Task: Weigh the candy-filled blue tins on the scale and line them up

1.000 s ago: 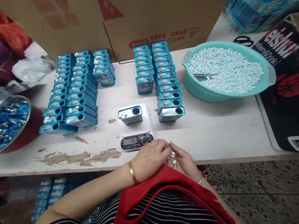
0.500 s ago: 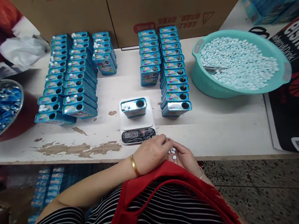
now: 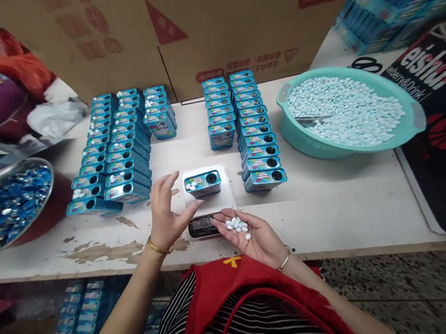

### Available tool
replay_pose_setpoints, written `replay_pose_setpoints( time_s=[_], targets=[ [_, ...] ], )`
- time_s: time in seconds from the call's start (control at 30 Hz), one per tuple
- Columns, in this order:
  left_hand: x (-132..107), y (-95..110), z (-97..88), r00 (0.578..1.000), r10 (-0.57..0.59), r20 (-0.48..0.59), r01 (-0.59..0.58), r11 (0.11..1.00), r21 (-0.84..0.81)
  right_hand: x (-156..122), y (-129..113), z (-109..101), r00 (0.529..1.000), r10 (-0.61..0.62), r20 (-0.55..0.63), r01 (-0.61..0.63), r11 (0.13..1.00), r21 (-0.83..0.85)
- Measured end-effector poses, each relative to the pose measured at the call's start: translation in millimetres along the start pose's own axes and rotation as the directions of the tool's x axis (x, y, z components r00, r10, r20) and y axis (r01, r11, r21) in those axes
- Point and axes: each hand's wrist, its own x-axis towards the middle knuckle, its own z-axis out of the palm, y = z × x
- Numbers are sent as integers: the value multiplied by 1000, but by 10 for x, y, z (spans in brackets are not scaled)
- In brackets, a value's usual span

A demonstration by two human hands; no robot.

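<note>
My left hand [image 3: 166, 215] is raised just left of the kitchen scale [image 3: 226, 190], fingers apart and nothing in it. A blue candy tin [image 3: 203, 187] stands on the scale's white plate, its round hole open and a few white candies lying on its lid. Palm up, my right hand [image 3: 261, 242] holds several small white oval candies [image 3: 237, 223]. Its fingertips overlap the right part of the scale's dark display panel [image 3: 203, 226].
Rows of blue tins [image 3: 129, 154] stand at left, many topped with candies. More tin rows [image 3: 256, 131] are right of centre. A turquoise basin [image 3: 313, 146] of candies with a scoop is at right, a metal bowl [image 3: 53, 195] of blue lids at left. A carton [image 3: 218, 27] stands behind.
My hands have parted. The left moved up and left beside the tin, its fingers opening; the right turned palm up and reached toward the scale, showing more candies. The view has shifted.
</note>
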Motion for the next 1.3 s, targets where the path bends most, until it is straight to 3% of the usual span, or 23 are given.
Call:
replay_pose_setpoints(
  time_s=[0.13, 0.23, 0.33, 0.4, 0.5, 0.6, 0.73, 0.83, 0.9, 1.07, 1.2, 1.23, 1.3],
  targets=[
    [47, -262, 140, 975, -33, 219, 50, 996, -70, 222, 22, 152, 999, 10, 35, -10, 1000, -6],
    [85, -292, 202, 958, 8, 288, 19, 996, -89, 337, 33, 241, 999, -27, 42, 25, 999, 37],
    [123, -200, 143, 940, 226, 256, -226, 974, -31, 345, 35, 307, 995, -87, 52, 80, 990, 118],
    [139, -126, 73, 892, 399, 213, -417, 908, 44, 308, 36, 339, 993, -103, 50, 94, 983, 160],
    [140, -75, 21, 843, 511, 167, -530, 843, 94, 257, 42, 364, 996, -89, -1, 88, 977, 194],
    [113, -105, 60, 883, 437, 170, -454, 888, 71, 247, 46, 348, 995, -91, -34, 96, 973, 208],
    [68, -218, 176, 978, 147, 146, -141, 989, -55, 232, 20, 235, 997, -74, 6, 73, 992, 101],
    [55, -338, 285, 983, -31, 179, 56, 989, -139, 161, -29, 86, 999, -48, 2, 48, 999, -7],
    [59, -416, 353, 975, -85, 205, 120, 978, -169, 80, -76, -33, 998, -49, -37, 47, 997, -59],
    [74, -436, 304, 984, -48, 172, 76, 984, -159, -197, -268, -356, 978, -183, -102, 160, 967, -196],
    [-14, -125, 57, 993, 48, -105, -57, 995, -87, -472, -491, -635, 931, -318, -179, 287, 941, -180],
    [-58, -7, 22, 991, 86, -105, -98, 989, -114, -543, -545, -712, 915, -353, -197, 324, 931, -168],
    [-163, 244, 43, 976, 200, 84, -173, 951, -256, -666, -638, -877, 869, -431, -243, 406, 902, -146]
  ],
)
